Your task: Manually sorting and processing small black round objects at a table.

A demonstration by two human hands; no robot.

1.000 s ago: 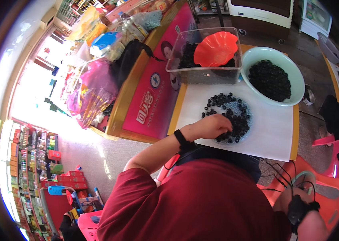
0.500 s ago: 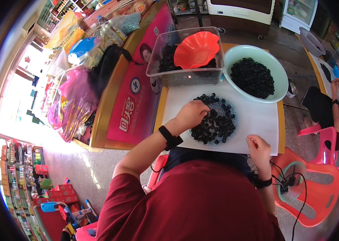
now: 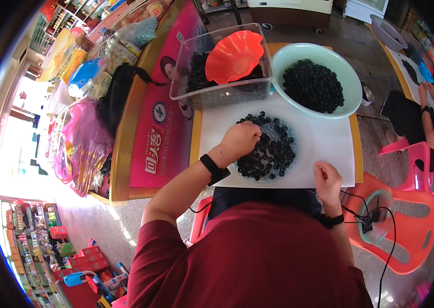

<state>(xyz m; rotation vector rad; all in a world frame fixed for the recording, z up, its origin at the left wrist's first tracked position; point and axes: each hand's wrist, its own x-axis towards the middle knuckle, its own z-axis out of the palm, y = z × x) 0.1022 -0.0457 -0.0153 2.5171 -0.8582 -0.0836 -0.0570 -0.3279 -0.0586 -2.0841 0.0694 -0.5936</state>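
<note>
A clear, patterned round plate (image 3: 290,163) lies on a white sheet and bears many small, round, glossy black beads or berries (image 3: 266,156). Above the plate's left part is my left hand (image 3: 241,139), its thumb and fingers pinched together. Whatever sits in that pinch is hidden. At the sheet's near edge, to the right of the plate, my right hand (image 3: 328,179) is raised with its fingers curled and thumb close to them. I cannot make out anything between those fingertips. Both wrists wear black bands.
Behind the plate stand a clear plastic bin (image 3: 217,97) of black balls with a red wavy-edged dish (image 3: 235,56) in it, and a pale green basin (image 3: 350,97) of black balls. An orange stool (image 3: 417,226) with cables stands right. A person sits far right. Bags pile up left.
The whole view has shifted slightly, moving the table up and left. My left hand stays pinched over the plate. My right hand's fingers now point more upward and are more curled.
</note>
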